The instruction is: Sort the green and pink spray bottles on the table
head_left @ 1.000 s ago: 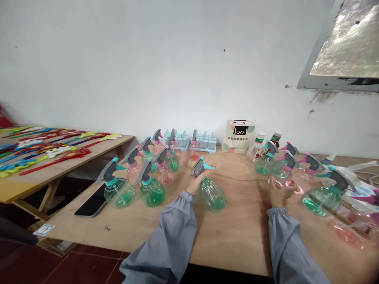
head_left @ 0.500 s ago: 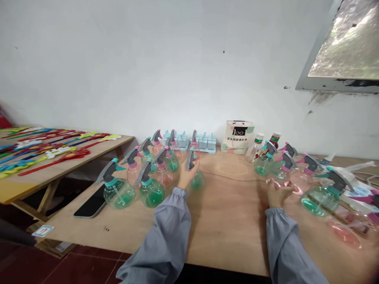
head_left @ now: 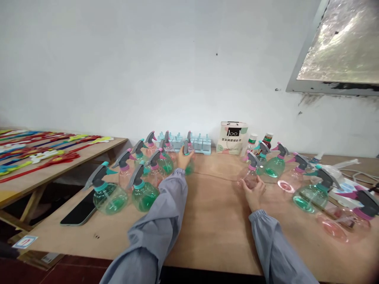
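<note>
Right hand [head_left: 254,192] moved toward 9 o'clock, gripping pink round plastic sprayer [head_left: 247,175]; left hand [head_left: 183,159] holds green twin [head_left: 190,168]. Likely light; grip necks.

From here I see green bottles [head_left: 144,197] and pink bottles [head_left: 249,176] with grey tops [head_left: 99,173], plain blue-grey sleeves [head_left: 161,213] and a brown worktop [head_left: 213,236].

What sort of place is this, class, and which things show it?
Probably a simple workroom or classroom, though nothing settles which: spray bottles stand in groups on a plain wooden table, and long coloured pieces lie across another table.
</note>
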